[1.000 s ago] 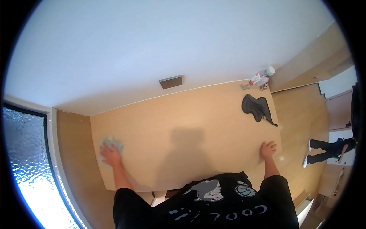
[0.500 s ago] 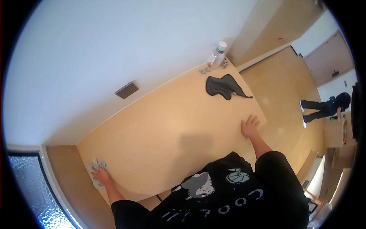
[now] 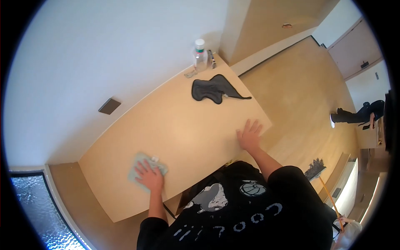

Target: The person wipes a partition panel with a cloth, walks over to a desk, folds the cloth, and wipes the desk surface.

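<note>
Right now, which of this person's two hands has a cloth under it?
The left hand: it lies spread on the pale cloth. The right hand, near the right end of the tabletop, has no cloth beneath it.

Daylight glares blue-white through the rippled window (image 3: 45,212), off to the left of the left hand (image 3: 151,178). From where I stand, the table (image 3: 175,125) under both hands looks warm and evenly bright. The wall (image 3: 104,50) beyond them turns cool blue. A faint shadow hangs behind the bottle (image 3: 201,61), past the right hand (image 3: 250,137). The cloth (image 3: 132,174) under the left looks soft-edged; straight lines bow, and black curves swallow the corners.
</note>
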Motion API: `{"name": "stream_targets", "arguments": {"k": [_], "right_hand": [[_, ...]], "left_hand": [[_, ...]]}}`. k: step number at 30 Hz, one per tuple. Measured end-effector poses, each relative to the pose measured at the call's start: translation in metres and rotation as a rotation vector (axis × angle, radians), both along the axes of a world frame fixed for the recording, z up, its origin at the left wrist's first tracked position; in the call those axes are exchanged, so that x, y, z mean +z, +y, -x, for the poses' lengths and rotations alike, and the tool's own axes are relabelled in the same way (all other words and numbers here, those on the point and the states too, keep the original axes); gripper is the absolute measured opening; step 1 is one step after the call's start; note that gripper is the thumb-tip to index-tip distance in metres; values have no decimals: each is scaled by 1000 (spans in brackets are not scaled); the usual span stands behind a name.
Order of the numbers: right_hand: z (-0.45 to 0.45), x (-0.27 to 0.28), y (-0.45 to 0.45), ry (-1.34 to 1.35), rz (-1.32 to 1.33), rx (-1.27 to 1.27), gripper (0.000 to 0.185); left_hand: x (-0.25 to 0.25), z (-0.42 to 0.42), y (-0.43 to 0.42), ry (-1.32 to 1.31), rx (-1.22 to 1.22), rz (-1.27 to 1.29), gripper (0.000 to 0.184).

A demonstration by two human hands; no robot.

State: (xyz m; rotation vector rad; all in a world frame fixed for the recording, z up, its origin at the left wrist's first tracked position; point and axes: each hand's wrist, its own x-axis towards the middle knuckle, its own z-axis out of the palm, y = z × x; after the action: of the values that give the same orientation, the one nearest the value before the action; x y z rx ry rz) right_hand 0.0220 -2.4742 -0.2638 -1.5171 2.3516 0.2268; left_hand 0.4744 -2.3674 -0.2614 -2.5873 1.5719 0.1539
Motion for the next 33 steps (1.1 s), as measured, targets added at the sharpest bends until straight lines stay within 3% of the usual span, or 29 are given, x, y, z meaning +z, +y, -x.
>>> {"name": "stream_targets", "arguments": {"k": [9, 12, 15, 18, 21, 24, 28, 33], "right_hand": [[78, 9, 23, -160, 168, 339, 79], [107, -18, 8, -83, 363, 233, 73], [127, 1, -24, -65, 416, 261, 68], [124, 22, -57, -246, 254, 234, 65], [115, 8, -72, -161, 302, 167, 63], [114, -11, -79, -39, 351, 177, 56], [116, -2, -90, -129, 293, 107, 47], [111, -15, -90, -148, 327, 70, 44]], "left_hand": [[19, 218, -62, 130, -462, 12, 71], [14, 267, -81, 145, -564, 65, 73], [10, 306, -105, 187, -672, 103, 72], [26, 328, -138, 252, -712, 10, 72], [9, 327, -157, 247, -810, 114, 73], [15, 330, -162, 220, -796, 22, 73], [20, 336, -165, 212, -804, -5, 73], [-8, 325, -164, 179, -946, 99, 69]]}}
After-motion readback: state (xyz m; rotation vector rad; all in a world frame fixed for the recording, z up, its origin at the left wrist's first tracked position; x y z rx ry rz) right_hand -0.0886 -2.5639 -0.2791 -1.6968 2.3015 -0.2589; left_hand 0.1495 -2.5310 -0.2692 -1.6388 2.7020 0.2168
